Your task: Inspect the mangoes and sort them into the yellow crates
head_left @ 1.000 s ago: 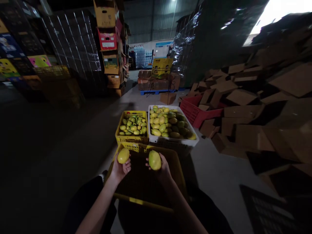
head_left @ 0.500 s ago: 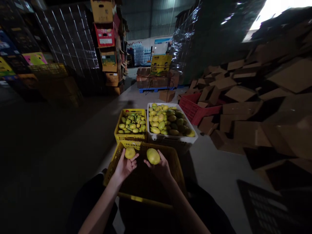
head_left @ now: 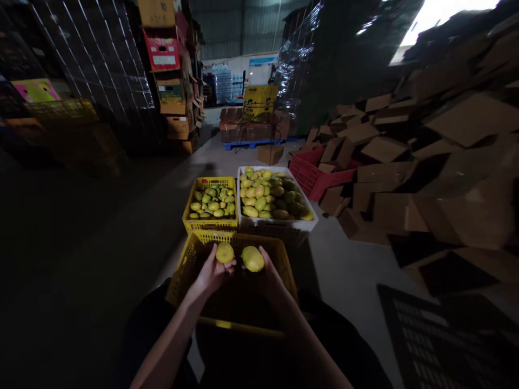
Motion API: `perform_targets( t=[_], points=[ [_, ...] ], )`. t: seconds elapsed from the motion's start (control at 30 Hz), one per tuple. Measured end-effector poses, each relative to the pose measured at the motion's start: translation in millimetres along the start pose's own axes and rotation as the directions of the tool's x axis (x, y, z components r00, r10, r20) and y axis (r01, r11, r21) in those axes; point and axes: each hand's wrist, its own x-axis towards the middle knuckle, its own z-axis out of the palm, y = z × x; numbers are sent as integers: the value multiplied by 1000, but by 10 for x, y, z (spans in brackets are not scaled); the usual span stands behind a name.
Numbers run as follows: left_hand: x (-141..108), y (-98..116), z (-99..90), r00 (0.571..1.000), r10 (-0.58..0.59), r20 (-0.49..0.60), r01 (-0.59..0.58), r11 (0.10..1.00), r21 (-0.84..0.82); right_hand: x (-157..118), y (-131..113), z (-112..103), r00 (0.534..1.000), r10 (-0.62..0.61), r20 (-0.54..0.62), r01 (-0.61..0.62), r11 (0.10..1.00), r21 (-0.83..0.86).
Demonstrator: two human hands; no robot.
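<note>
My left hand (head_left: 214, 273) is closed around a yellow mango (head_left: 224, 252), its fingers curled beneath the fruit. A larger yellow-green mango (head_left: 253, 259) rests in my right hand (head_left: 268, 268), gripped from its right side; the far fingers are partly hidden. Both hands are above a yellow plastic crate (head_left: 287, 265), whose dark inside is hard to make out. Beyond it, a smaller yellow crate (head_left: 209, 226) holds small green and yellow mangoes (head_left: 213, 206). Beside that, a white crate (head_left: 279, 225) is heaped with bigger mangoes (head_left: 260, 203).
A red crate (head_left: 305, 174) and a large pile of flattened cardboard boxes (head_left: 385, 186) lie at the right. Stacked cartons (head_left: 170, 92) rise at the back left. Boxes stand on a blue pallet (head_left: 251, 144) further back. A dark slatted crate (head_left: 421, 335) is at the lower right.
The view has turned slightly right, shifting the surroundings left. My left hand has moved its mango right, closer to the one in my right hand. Both are still held.
</note>
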Motion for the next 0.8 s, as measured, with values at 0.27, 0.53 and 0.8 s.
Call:
perform_targets(
  t=[0.27, 0.53, 0.8],
  points=[
    [136, -60, 67, 840, 460, -288, -398, 883, 249, -62, -12, -90, 939, -200, -280, 151, 971, -186],
    [40, -2, 57, 606, 777, -169, -687, 619, 380, -34, 33, 4, 803, -595, 26, 500, 650, -572],
    [-47, 6, -167, 649, 760, -42, -639, 574, 512, 123, 309, 136, 709, -590, 386, 670, 394, -630]
  ],
)
